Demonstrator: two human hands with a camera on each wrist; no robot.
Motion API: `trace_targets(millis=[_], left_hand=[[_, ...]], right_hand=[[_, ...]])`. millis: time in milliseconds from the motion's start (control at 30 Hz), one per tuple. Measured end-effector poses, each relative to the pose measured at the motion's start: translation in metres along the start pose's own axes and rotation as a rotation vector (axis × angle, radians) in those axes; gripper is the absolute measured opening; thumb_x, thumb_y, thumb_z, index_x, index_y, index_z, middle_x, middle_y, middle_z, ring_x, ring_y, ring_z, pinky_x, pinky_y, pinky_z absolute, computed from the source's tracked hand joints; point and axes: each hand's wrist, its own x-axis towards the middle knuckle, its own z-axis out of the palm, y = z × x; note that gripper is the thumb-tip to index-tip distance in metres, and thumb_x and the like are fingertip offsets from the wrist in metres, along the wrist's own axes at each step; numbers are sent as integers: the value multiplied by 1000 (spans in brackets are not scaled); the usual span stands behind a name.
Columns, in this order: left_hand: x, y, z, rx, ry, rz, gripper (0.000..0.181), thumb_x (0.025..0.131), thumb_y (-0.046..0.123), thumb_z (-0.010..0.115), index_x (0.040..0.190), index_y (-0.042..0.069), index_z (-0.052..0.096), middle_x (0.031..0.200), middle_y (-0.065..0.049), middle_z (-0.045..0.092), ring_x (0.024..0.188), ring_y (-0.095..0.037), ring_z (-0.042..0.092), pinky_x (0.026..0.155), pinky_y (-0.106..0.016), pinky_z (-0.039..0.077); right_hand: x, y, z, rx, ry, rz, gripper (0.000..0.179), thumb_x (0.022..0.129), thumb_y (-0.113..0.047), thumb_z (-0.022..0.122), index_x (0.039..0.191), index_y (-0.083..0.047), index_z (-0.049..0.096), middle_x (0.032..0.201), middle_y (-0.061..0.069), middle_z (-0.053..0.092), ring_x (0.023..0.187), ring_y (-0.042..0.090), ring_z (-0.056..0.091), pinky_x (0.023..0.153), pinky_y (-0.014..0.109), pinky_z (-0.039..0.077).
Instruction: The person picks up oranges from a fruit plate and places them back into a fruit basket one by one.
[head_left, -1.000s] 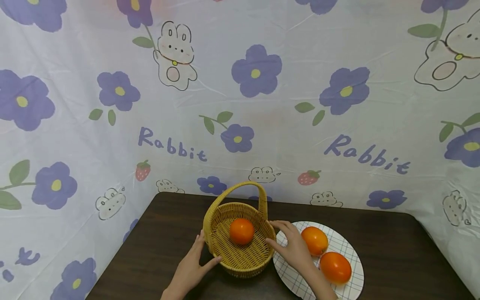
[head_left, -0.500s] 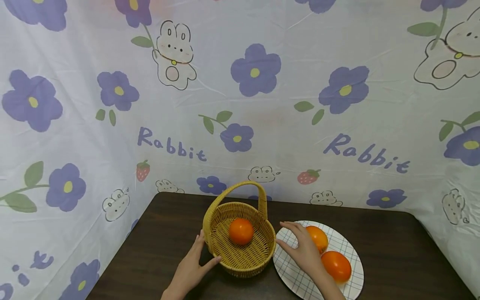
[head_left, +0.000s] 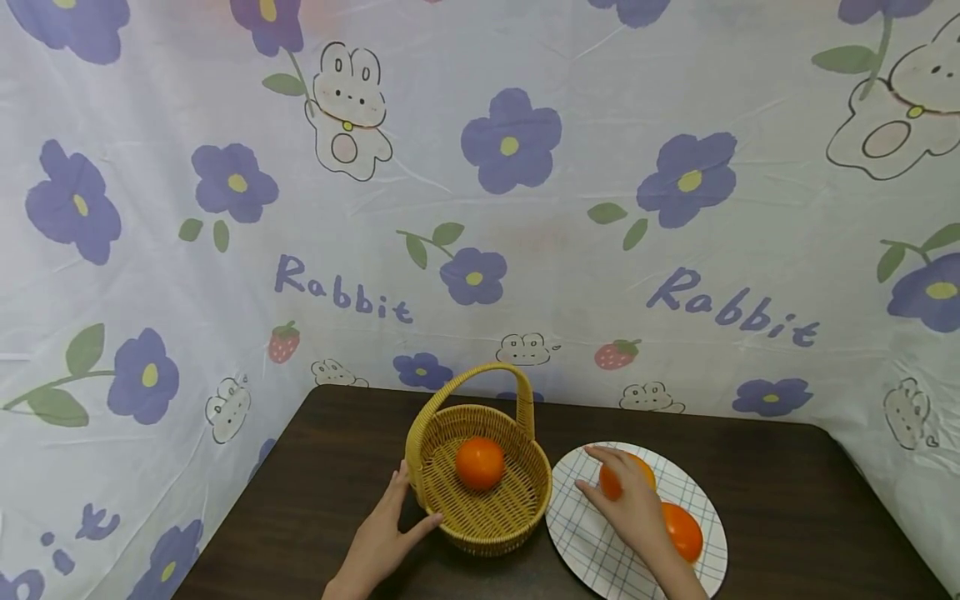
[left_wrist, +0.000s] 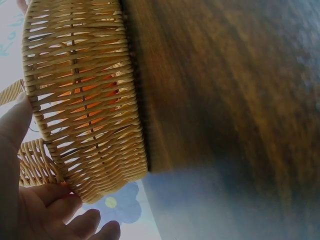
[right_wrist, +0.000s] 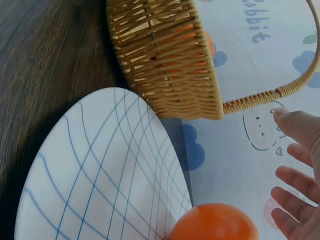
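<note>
Head view: the basket (head_left: 487, 546) stands upright on the dark table (head_left: 787, 500), its handle (head_left: 432, 408) arched over the top. Basket fruit (head_left: 480, 463) — orange, round — lies on the woven floor, near the middle. Left hand (head_left: 382, 531) is at the basket's left side, thumb on the near rim, fingers extended along the wall; grip wide. Left wrist view agrees: thumb at the rim, one finger against the weave beside the handle's foot.

Right hand (head_left: 630, 504) is above the plate (head_left: 581, 529), over the far fruit (head_left: 611, 482), which it partly hides. Thumb and fingers are well parted — grip wide, with a gap between hand and fruit in the right wrist view. Near fruit (head_left: 684, 532) sits on the plate, partly behind the wrist. Plate is white with a blue grid, just right of the basket. Behind hangs a cloth (head_left: 540, 225) printed with purple flowers and rabbits.
</note>
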Motion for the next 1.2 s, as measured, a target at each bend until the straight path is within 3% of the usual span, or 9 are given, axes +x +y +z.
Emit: trace_targets(millis=[200,567,867,1200], left_hand=[[0,1,0,-9,-3,-10,93,76,67,58,148,40,4,156,0,12,141,-25,20,97,-62,33],[-2,2,0,-5,-13,-21,95,77,67,57,149,36,5,156,-3,13,140,-28,21,97,-62,33],[-1,2,0,-3,-14,-28,95,76,69,56,149,36,4,156,-2,13,140,-28,22,97,-62,33],[0,1,0,-3,-3,-5,94,77,68,56,149,37,5,156,-1,13,141,-26,20,97,-62,33]], right_hand=[[-4,6,-5,24,16,7,47,71,-17,81,115,-11,65,113,9,62,106,28,55,88,48,45],[-14,14,-13,-8,62,58,45,70,-15,82,112,-10,66,112,7,62,102,23,57,78,45,51],[-21,22,-27,1,7,146,47,75,-26,78,118,-12,63,118,10,59,107,31,54,81,51,49],[-27,34,-35,1,4,182,48,76,-25,77,119,-10,62,118,12,58,112,33,50,91,57,39]])
